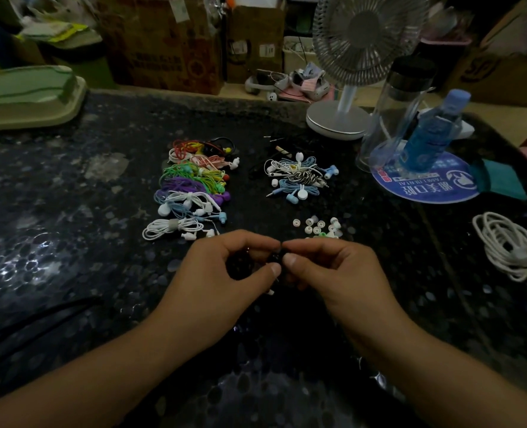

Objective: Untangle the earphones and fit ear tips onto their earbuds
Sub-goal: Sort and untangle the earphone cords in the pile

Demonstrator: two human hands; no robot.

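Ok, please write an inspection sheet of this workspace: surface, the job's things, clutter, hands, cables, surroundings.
Surface: dark speckled stone table, glossy.
Job's things: row of coiled coloured earphones; second pile of blue and white earphones; loose white ear tips just beyond the hands; small black earphone piece between both hands.
Clutter: white desk fan, clear tumbler, blue plastic bottle, round blue printed mat.
Hands: left hand and right hand both pinch the black piece.
Cables: thick white coiled cable at right; black cord at left.
Surroundings: brown cardboard boxes behind the table.
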